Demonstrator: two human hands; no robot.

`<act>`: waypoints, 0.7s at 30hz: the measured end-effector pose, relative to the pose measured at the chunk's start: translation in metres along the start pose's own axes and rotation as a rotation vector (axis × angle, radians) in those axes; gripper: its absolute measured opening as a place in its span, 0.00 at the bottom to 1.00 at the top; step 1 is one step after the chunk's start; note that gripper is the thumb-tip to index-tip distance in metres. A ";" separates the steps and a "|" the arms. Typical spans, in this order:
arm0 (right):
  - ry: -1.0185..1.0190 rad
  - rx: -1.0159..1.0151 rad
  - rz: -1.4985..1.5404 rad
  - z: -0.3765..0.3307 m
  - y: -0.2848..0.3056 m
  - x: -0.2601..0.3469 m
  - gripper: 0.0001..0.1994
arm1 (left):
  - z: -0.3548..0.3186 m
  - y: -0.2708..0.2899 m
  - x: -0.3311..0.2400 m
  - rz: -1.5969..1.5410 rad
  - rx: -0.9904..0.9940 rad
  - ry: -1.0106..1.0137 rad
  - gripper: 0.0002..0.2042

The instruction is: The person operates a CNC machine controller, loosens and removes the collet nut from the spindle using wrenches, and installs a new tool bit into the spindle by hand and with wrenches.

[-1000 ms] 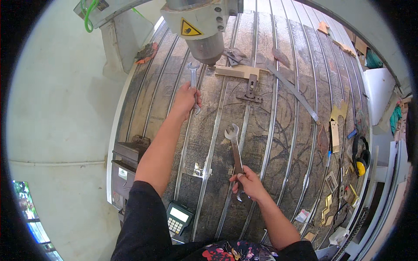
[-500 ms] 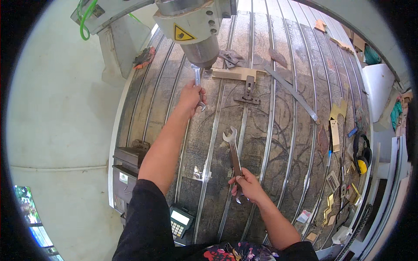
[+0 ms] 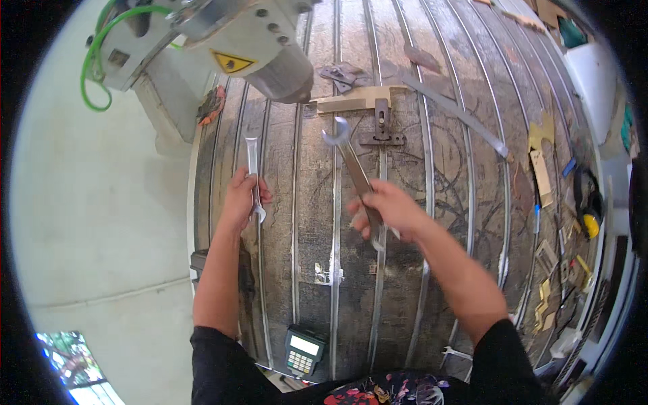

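My left hand [image 3: 241,199] grips a small open-ended wrench [image 3: 253,174], held upright over the left part of the slatted metal bed [image 3: 310,223]. My right hand [image 3: 383,209] is closed around the shaft of a larger open-ended wrench [image 3: 352,169], whose jaw points up toward the grey machine head [image 3: 263,50]. The machine head, with a yellow warning triangle on it, hangs over the bed's far left. Just beyond the large wrench's jaw lie a flat pale bar [image 3: 354,100] and a dark T-shaped clamp [image 3: 382,128].
A long metal strip [image 3: 459,115] lies diagonally at the far right of the bed. Small cut metal parts and a yellow tool [image 3: 588,223] line the right edge. A handheld controller with a screen [image 3: 302,349] hangs at the near edge. A green hose [image 3: 101,47] loops at top left.
My left hand has pulled back toward me with the small wrench. My right hand has lifted the large wrench and carried it farther up the bed. The view has tilted closer to the machine head.
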State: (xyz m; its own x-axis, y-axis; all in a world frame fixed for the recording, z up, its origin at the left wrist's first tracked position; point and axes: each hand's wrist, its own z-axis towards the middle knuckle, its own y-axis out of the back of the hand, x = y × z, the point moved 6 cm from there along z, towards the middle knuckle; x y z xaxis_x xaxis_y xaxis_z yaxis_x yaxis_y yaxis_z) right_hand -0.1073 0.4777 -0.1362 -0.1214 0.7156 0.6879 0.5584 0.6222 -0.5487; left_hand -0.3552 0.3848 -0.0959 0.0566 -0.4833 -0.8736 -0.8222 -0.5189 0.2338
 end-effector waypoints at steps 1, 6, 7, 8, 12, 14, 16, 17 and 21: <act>0.027 0.014 0.002 0.014 -0.001 0.010 0.12 | 0.001 0.003 0.000 -0.032 -0.045 0.022 0.08; 0.078 0.071 0.012 0.044 -0.004 0.050 0.11 | 0.011 -0.018 -0.008 0.147 0.069 0.021 0.08; 0.085 0.086 -0.001 0.048 -0.003 0.051 0.11 | 0.011 -0.024 -0.017 0.271 0.050 -0.024 0.08; 0.092 0.101 -0.015 0.050 -0.003 0.050 0.10 | 0.013 -0.029 -0.024 0.394 0.034 -0.070 0.09; 0.085 0.148 -0.069 0.059 -0.002 0.043 0.10 | 0.027 -0.038 -0.037 0.562 -0.061 -0.151 0.12; 0.104 0.154 -0.063 0.062 0.000 0.036 0.10 | 0.031 -0.045 -0.042 0.560 -0.073 -0.128 0.13; 0.089 0.147 -0.071 0.051 -0.008 0.045 0.10 | 0.034 -0.043 -0.049 0.513 -0.081 -0.111 0.14; 0.085 0.152 -0.055 0.059 -0.012 0.034 0.10 | 0.037 -0.044 -0.050 0.527 -0.081 -0.100 0.14; 0.258 0.081 0.101 0.076 -0.025 0.021 0.10 | 0.043 -0.053 -0.059 0.627 -0.081 -0.135 0.16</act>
State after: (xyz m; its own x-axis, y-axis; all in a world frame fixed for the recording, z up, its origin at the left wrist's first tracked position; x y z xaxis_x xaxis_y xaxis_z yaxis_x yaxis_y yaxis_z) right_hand -0.1860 0.5017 -0.1443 0.1500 0.6777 0.7199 0.4889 0.5821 -0.6498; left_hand -0.3391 0.4709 -0.0745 -0.4964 -0.6220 -0.6055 -0.6304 -0.2212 0.7441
